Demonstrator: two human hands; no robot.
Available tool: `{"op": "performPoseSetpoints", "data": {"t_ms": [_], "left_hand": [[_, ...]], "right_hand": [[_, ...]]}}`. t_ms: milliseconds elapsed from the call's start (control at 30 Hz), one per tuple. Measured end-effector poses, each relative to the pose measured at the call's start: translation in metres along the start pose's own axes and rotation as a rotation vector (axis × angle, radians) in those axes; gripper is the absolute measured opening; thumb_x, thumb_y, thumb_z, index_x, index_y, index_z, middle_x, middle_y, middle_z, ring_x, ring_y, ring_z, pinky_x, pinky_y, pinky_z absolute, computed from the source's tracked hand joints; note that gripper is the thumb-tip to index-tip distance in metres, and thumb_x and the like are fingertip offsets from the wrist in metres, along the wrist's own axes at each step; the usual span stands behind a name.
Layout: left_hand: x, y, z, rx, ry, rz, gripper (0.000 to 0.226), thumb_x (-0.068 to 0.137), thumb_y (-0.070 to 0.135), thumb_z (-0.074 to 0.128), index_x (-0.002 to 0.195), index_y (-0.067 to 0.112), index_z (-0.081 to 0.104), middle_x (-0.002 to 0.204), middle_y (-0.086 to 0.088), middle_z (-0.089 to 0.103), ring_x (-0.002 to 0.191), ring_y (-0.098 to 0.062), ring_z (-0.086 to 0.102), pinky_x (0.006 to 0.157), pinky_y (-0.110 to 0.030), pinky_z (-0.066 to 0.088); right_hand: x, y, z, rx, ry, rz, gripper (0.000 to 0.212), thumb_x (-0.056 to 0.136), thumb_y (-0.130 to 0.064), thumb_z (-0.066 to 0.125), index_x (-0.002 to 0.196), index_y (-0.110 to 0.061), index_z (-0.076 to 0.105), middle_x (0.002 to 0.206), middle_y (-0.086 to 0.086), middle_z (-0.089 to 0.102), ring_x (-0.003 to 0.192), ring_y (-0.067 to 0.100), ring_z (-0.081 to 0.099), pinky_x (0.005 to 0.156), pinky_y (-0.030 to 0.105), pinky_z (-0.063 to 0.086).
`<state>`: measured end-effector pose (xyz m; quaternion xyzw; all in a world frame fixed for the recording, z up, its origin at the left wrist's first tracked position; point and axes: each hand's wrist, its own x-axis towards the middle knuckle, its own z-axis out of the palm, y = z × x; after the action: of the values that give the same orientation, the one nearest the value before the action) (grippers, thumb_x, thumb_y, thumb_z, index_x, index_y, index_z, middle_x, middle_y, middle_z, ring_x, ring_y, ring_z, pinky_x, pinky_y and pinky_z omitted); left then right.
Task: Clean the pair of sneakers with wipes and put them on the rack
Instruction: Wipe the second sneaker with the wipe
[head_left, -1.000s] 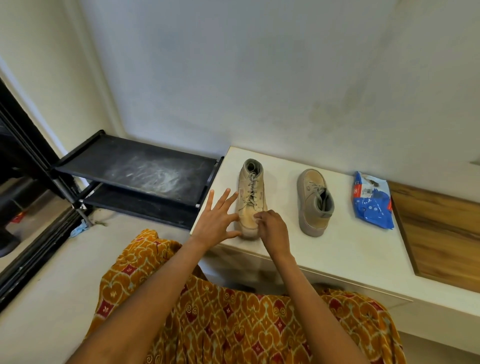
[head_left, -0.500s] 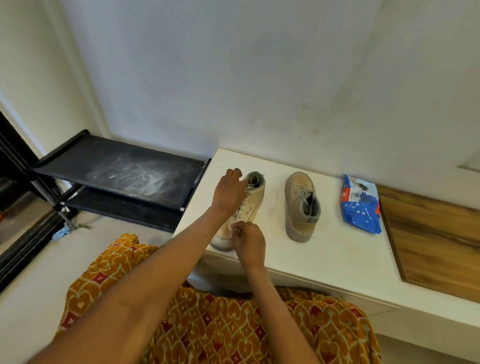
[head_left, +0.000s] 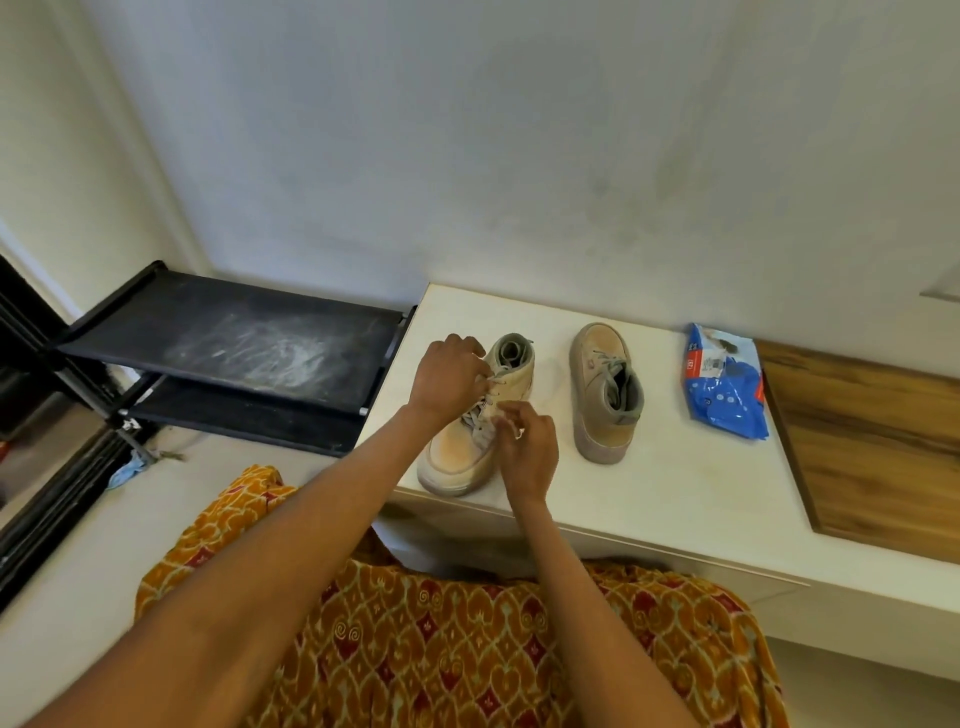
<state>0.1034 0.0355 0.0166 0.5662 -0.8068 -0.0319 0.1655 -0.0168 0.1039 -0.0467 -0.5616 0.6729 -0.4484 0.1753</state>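
Two beige sneakers stand on a white counter (head_left: 675, 499). The left sneaker (head_left: 457, 457) has its toe toward me, tilted a little to the left. My left hand (head_left: 449, 379) grips its upper side near the collar and laces. My right hand (head_left: 524, 441) pinches something small and white against the laces; I cannot tell if it is a wipe. The right sneaker (head_left: 605, 395) stands apart to the right, toe pointing away from me. A blue wipes pack (head_left: 724, 382) lies further right.
A black two-shelf rack (head_left: 239, 343) stands left of the counter, its top shelf dusty. A wooden panel (head_left: 878, 441) covers the counter's right end. A wall runs behind. My lap in orange patterned cloth fills the foreground.
My left hand went from spread open beside the left sneaker to gripping its collar side. The sneaker turned, toe swinging left. My right hand stayed at the laces.
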Motion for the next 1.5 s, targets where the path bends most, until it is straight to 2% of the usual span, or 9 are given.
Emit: {"op": "performPoseSetpoints", "data": {"t_ms": [133, 267, 433, 567, 767, 1067, 1200, 1400, 1500], "left_hand": [[0.001, -0.004, 0.005, 0.032, 0.041, 0.028, 0.025, 0.089, 0.029, 0.052, 0.103, 0.024, 0.073, 0.13, 0.004, 0.054, 0.122, -0.018, 0.043, 0.109, -0.034, 0.019], [0.001, -0.007, 0.01, 0.058, 0.053, 0.049, 0.023, 0.089, 0.031, 0.055, 0.101, 0.023, 0.073, 0.132, 0.001, 0.054, 0.124, -0.021, 0.044, 0.112, -0.041, 0.015], [0.001, 0.002, 0.007, -0.111, 0.053, 0.032, 0.039, 0.089, 0.031, 0.059, 0.126, 0.02, 0.057, 0.13, -0.005, 0.052, 0.119, -0.023, 0.045, 0.093, -0.035, 0.041], [0.007, 0.01, 0.005, -0.137, -0.03, 0.003, 0.027, 0.096, 0.028, 0.048, 0.114, 0.02, 0.066, 0.112, -0.003, 0.057, 0.103, -0.019, 0.052, 0.074, -0.025, 0.04], [0.012, 0.008, -0.008, -0.183, -0.132, 0.024, 0.027, 0.094, 0.022, 0.048, 0.106, 0.012, 0.07, 0.102, -0.006, 0.064, 0.095, -0.021, 0.057, 0.08, -0.034, 0.048], [0.017, 0.013, -0.013, -0.229, -0.161, -0.055, 0.022, 0.089, 0.022, 0.056, 0.101, 0.015, 0.073, 0.1, -0.003, 0.068, 0.093, -0.021, 0.06, 0.078, -0.036, 0.049], [0.019, 0.01, -0.012, -0.249, -0.178, -0.083, 0.019, 0.087, 0.02, 0.059, 0.094, 0.012, 0.074, 0.093, -0.005, 0.07, 0.088, -0.022, 0.062, 0.079, -0.038, 0.05], [0.016, 0.011, -0.012, -0.23, -0.205, -0.072, 0.023, 0.09, 0.016, 0.055, 0.108, 0.009, 0.067, 0.102, -0.008, 0.068, 0.093, -0.024, 0.062, 0.084, -0.037, 0.049], [0.016, 0.013, -0.012, -0.185, -0.229, -0.059, 0.024, 0.091, 0.012, 0.051, 0.11, 0.008, 0.065, 0.099, -0.01, 0.066, 0.09, -0.026, 0.061, 0.08, -0.037, 0.05]], "right_hand": [[0.033, -0.006, 0.002, 0.006, 0.135, 0.062, 0.01, 0.085, -0.02, 0.061, 0.094, -0.021, 0.066, 0.084, 0.005, 0.065, 0.081, 0.02, 0.055, 0.066, 0.032, 0.046], [0.05, -0.02, -0.003, 0.396, 0.361, 0.264, 0.008, 0.084, -0.009, 0.066, 0.091, -0.012, 0.066, 0.086, 0.002, 0.068, 0.079, 0.015, 0.062, 0.067, 0.021, 0.047], [0.035, -0.014, 0.007, 0.235, 0.142, 0.108, 0.023, 0.089, -0.009, 0.06, 0.111, -0.009, 0.066, 0.1, -0.004, 0.065, 0.089, 0.011, 0.061, 0.08, 0.022, 0.051], [0.031, -0.001, 0.001, -0.085, 0.091, -0.082, 0.016, 0.083, -0.008, 0.067, 0.097, -0.013, 0.073, 0.08, 0.006, 0.071, 0.074, 0.025, 0.061, 0.063, 0.035, 0.048], [0.012, 0.015, -0.013, -0.389, 0.007, -0.469, 0.017, 0.072, -0.01, 0.078, 0.086, -0.019, 0.073, 0.068, -0.002, 0.067, 0.068, 0.023, 0.056, 0.059, 0.034, 0.043], [0.071, -0.007, -0.013, -0.104, 0.122, 0.054, 0.016, 0.087, -0.019, 0.061, 0.096, -0.014, 0.073, 0.092, 0.007, 0.07, 0.094, 0.028, 0.056, 0.072, 0.033, 0.042], [0.039, -0.018, 0.003, -0.209, 0.176, -0.035, 0.01, 0.08, -0.009, 0.07, 0.089, -0.012, 0.074, 0.077, 0.007, 0.071, 0.079, 0.031, 0.057, 0.065, 0.035, 0.041], [-0.004, 0.004, -0.001, -0.319, 0.023, -0.358, 0.017, 0.076, -0.014, 0.074, 0.092, -0.018, 0.072, 0.09, -0.003, 0.071, 0.081, 0.022, 0.056, 0.066, 0.03, 0.039], [0.008, 0.004, -0.009, -0.196, 0.122, -0.217, 0.011, 0.079, -0.012, 0.07, 0.09, -0.012, 0.071, 0.088, 0.002, 0.07, 0.084, 0.023, 0.057, 0.064, 0.031, 0.043]]}}
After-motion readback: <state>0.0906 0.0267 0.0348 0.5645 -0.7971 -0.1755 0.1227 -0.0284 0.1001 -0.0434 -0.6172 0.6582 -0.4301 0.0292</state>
